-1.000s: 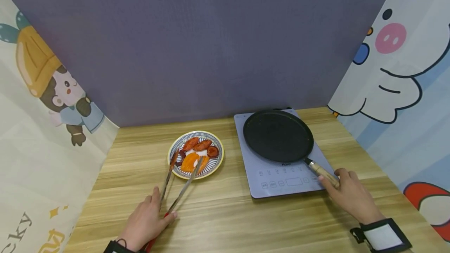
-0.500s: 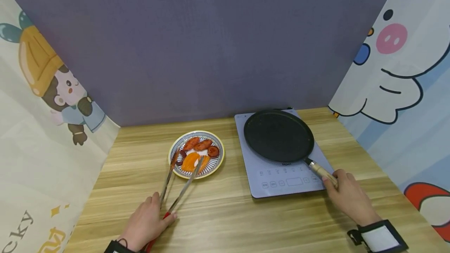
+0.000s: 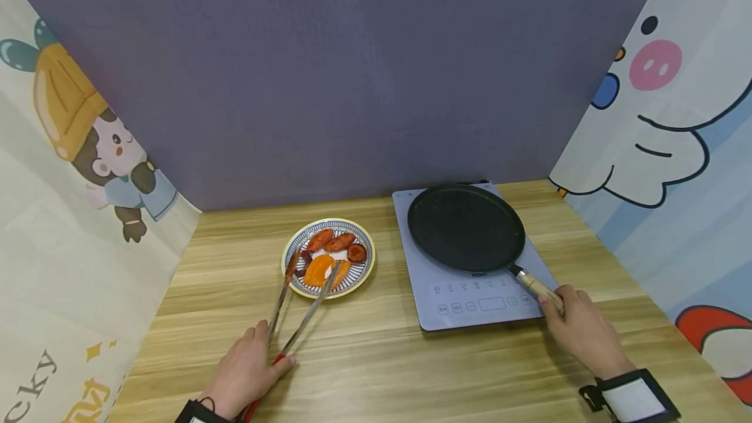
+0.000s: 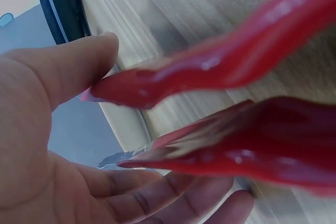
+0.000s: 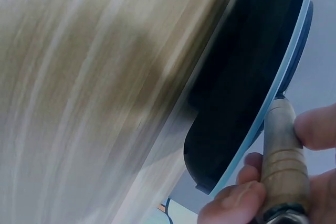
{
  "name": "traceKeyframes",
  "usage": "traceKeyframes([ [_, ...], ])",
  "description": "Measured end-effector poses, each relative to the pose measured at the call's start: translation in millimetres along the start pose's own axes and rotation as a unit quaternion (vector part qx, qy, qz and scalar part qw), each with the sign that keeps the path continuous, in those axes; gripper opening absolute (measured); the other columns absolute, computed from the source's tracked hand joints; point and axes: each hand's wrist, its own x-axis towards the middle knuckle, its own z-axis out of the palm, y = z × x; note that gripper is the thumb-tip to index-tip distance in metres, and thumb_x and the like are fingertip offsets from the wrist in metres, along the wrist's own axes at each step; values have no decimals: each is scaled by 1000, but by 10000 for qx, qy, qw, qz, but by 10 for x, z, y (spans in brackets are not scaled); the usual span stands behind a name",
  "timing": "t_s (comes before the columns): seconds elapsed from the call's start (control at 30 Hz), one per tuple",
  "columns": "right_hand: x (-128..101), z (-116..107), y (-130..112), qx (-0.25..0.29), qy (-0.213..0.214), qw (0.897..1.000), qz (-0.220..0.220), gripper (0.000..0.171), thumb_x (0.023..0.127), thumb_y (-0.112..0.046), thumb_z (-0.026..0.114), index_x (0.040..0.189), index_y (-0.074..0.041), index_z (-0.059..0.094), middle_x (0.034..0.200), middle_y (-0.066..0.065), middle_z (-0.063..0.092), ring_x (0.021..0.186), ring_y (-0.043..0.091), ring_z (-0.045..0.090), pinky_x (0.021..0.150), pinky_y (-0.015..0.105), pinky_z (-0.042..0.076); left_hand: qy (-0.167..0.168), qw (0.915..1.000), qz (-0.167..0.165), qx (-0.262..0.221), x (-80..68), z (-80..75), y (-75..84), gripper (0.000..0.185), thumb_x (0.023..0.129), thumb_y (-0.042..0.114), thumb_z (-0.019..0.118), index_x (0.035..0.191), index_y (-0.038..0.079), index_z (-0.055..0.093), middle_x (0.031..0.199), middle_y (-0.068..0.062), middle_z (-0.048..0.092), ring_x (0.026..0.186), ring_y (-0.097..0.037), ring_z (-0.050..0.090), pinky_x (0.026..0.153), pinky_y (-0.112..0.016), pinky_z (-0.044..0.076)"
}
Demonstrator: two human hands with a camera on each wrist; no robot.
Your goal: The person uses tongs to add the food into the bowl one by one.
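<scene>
My left hand [image 3: 247, 371] grips metal tongs [image 3: 296, 309] by their red handle [image 4: 220, 108] near the table's front edge. The tong tips reach onto a striped plate [image 3: 360, 273] and straddle an orange piece of food [image 3: 318, 269]; whether they touch it is unclear. Reddish sausage pieces [image 3: 335, 242] lie behind it. My right hand [image 3: 578, 328] holds the wooden handle [image 5: 283, 156] of a black flat pan [image 3: 466, 227], which sits empty on a grey induction cooker [image 3: 470, 299].
The wooden table [image 3: 376, 358] is fenced by a grey back wall [image 3: 352, 70] and cartoon-printed panels on the left [image 3: 70, 214] and right [image 3: 670, 149]. Bare wood shows between the plate and the cooker.
My right hand has closed round the pan handle a little more tightly. The left hand, tongs and plate stay where they were.
</scene>
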Motion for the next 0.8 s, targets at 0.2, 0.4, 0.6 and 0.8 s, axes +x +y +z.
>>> traceKeyframes([
  [0.2, -16, 8, -15, -56, 30, 10000, -54, 52, 100, -43, 42, 106, 8, 53, 75, 10, 46, 57, 20, 42, 46, 32, 30, 97, 9999, 58, -73, 6, 21, -9, 69, 74, 42, 79, 113, -9, 53, 86, -15, 58, 75, -26, 59, 63, -45, 47],
  [0.4, -24, 11, -26, -78, 40, 9999, -54, 53, 100, -43, 41, 107, 8, 53, 74, 9, 45, 57, 20, 42, 46, 32, 30, 110, 9999, 56, -100, 18, 14, -1, 66, 75, 37, 80, 114, -9, 53, 90, -17, 61, 78, -27, 61, 65, -46, 49],
  [0.6, -29, 15, -26, -76, 48, 10000, -37, 53, 100, -44, 41, 107, 8, 53, 74, 9, 45, 58, 20, 42, 46, 32, 30, 16, 9999, 124, -107, 10, -13, 5, 73, 79, 32, 78, 125, -14, 45, 105, -30, 62, 84, -36, 64, 67, -51, 50],
  [0.8, -35, 18, -28, -99, 106, 9999, -37, 51, 100, -42, 43, 107, 8, 53, 74, 9, 45, 57, 20, 42, 46, 32, 30, -60, 9998, 93, -154, 2, -30, 8, 72, 81, 27, 76, 129, -14, 41, 109, -33, 60, 84, -39, 64, 66, -51, 50],
])
